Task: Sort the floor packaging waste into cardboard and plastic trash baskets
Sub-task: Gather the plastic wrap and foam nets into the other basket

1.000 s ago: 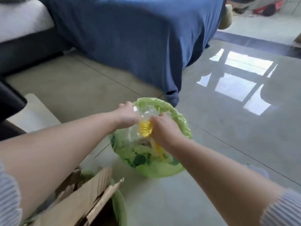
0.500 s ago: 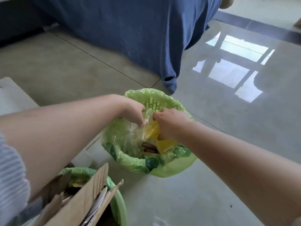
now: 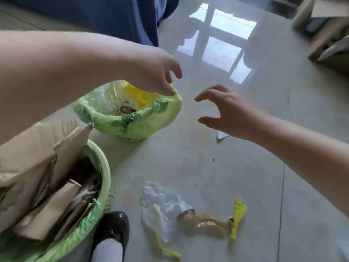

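both baskets are part filled: the plastic basket (image 3: 132, 118) holds clear and yellow wrap, the cardboard basket (image 3: 102, 176) brown pieces. both the left hand (image 3: 160, 72) and right hand (image 3: 226, 112) hang wide, holding nothing. clear plastic (image 3: 160, 207) and a yellow-edged wrapper (image 3: 213, 224) still lie on the glossy tiled floor (image 3: 264, 167) near a blue bedcover (image 3: 113, 16).

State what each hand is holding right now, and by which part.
Nothing is held. The left hand hangs with loose fingers over the plastic basket; the right hand is spread open above the floor.
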Tool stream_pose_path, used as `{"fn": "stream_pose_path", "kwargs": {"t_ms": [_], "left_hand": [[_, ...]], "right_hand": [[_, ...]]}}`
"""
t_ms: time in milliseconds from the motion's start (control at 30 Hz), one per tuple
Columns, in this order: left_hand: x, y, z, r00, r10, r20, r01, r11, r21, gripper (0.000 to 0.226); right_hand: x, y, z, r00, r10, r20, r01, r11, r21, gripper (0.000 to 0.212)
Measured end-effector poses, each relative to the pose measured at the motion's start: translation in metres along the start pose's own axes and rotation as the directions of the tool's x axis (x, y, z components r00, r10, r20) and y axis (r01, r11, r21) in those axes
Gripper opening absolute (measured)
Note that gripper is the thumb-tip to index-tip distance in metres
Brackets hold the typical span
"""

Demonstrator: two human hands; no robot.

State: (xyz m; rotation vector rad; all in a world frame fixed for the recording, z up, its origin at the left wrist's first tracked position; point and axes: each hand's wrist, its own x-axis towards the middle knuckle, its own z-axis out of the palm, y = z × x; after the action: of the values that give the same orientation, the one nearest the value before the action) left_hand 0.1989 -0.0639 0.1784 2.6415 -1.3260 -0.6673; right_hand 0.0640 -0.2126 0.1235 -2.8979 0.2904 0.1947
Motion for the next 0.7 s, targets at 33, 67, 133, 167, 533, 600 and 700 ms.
{"fn": "stream_pose_path", "kwargs": {"t_ms": [33,67,133,167,533,600,700], "left_hand": [[-0.007,0.015,0.006,0.999,0.021,0.028,-0.021,1.000,0.004,0.050],[-0.014,0.028,0.013,0.998,0.041,0.057,-0.041,0.999,0.003,0.050],[-0.024,0.050,0.031,0.991,0.081,0.105,-0.082,0.997,0.004,0.051],[-0.029,0.059,0.043,0.988,0.096,0.124,-0.098,0.995,0.008,0.051],[-0.076,0.057,0.274,0.848,0.088,0.522,-0.285,0.907,0.310,0.084],[-0.082,0.043,0.302,0.843,0.027,0.537,-0.267,0.887,0.376,0.093],[-0.085,0.027,0.330,0.876,-0.016,0.483,-0.204,0.894,0.399,0.088]], "right_hand": [[-0.018,0.006,0.008,1.000,0.020,-0.001,-0.020,1.000,0.020,0.049],[-0.036,0.011,0.016,0.999,0.042,0.003,-0.042,0.998,0.048,0.047],[-0.070,0.021,0.034,0.996,0.084,0.023,-0.086,0.992,0.096,0.045],[-0.088,0.025,0.043,0.993,0.108,0.041,-0.112,0.988,0.103,0.045],[-0.245,0.106,0.170,0.833,0.259,0.489,-0.208,0.965,-0.157,0.062],[-0.251,0.115,0.182,0.827,0.268,0.495,-0.196,0.961,-0.193,0.067],[-0.245,0.117,0.203,0.853,0.233,0.467,-0.161,0.969,-0.189,0.068]]}}
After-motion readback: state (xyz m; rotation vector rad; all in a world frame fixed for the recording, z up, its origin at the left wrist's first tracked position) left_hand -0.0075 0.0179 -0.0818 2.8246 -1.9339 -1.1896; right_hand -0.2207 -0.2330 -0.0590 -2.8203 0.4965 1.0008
